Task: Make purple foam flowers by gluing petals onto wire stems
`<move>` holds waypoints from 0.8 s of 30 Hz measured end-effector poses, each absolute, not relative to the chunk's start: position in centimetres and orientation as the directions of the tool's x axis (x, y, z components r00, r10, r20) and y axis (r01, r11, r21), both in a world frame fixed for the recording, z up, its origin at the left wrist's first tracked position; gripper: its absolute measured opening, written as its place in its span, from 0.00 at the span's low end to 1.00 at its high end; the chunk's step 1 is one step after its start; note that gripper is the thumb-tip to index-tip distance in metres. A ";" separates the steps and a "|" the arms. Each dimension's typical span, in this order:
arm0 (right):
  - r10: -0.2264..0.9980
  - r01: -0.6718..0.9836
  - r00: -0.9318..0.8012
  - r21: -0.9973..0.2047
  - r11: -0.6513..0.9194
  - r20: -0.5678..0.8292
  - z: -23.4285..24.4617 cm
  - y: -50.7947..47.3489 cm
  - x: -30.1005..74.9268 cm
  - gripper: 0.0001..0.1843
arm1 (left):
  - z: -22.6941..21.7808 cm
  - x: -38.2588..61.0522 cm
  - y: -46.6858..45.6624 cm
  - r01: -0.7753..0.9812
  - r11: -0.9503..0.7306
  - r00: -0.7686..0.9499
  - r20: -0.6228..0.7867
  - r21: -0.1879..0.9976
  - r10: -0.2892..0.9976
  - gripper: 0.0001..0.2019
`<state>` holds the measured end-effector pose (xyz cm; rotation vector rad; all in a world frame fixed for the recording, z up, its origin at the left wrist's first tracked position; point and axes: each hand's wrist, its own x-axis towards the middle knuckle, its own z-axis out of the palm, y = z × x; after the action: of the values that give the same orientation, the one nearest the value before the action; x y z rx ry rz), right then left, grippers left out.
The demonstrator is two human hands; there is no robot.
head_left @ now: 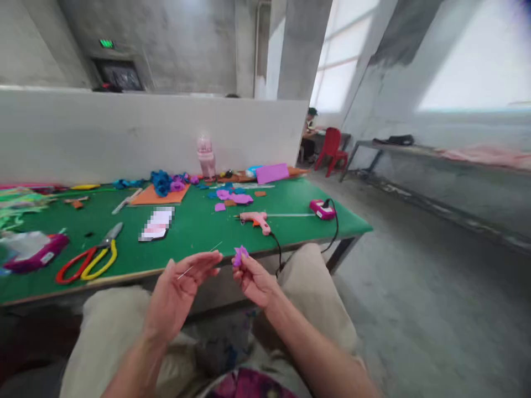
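My left hand [178, 293] is raised at the table's front edge with its fingers fairly straight. A thin pale wire [186, 271] runs slantwise across it, one end in the palm and the other sticking out past the fingers. To its right, my right hand [258, 281] pinches a small crumpled purple paper petal [240, 256] between thumb and fingers. The petal and the wire are apart. Just beyond my right hand, a pink glue gun [258, 220] lies on the green tabletop, a clear glue stick [288, 215] reaching out behind it.
Red-and-yellow-handled scissors [99, 254] and a phone [157, 224] lie on the left. Purple paper pieces [236, 197], blue paper flowers [161, 182] and a pink bottle [206, 157] are farther back. A magenta box [322, 209] with a black cord sits at the right.
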<state>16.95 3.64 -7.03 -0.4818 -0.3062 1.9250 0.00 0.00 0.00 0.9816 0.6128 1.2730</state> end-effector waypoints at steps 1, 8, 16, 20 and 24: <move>0.916 -0.809 -0.344 -0.430 -0.401 -0.206 -7.3 3.2 16.8 0.08 | -0.7 0.2 -0.8 -0.481 -0.006 0.242 0.140 0.877 0.960 0.23; 0.872 -0.839 -0.333 -0.308 -0.448 -0.360 -8.4 1.4 16.6 0.04 | -2.6 -0.1 -3.9 -0.509 0.177 0.448 0.084 0.842 0.890 0.38; 0.822 -0.846 -0.331 -0.240 -0.475 -0.463 -10.5 -0.5 17.1 0.06 | -6.0 0.9 -4.5 -0.315 0.340 0.382 -0.210 0.886 0.900 0.10; 0.826 -0.854 -0.311 -0.244 -0.460 -0.470 -11.1 0.0 17.5 0.06 | -6.9 2.2 -5.3 -0.267 0.334 0.383 -0.219 0.904 0.897 0.23; 0.828 -0.868 -0.277 -0.243 -0.434 -0.489 -11.2 0.9 18.6 0.07 | -7.1 2.8 -4.6 -0.192 0.305 0.352 -0.225 0.933 0.909 0.14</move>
<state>18.56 0.90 -11.20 -0.6736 0.0851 1.9046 2.81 -4.61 -7.12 0.9750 0.9141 0.8818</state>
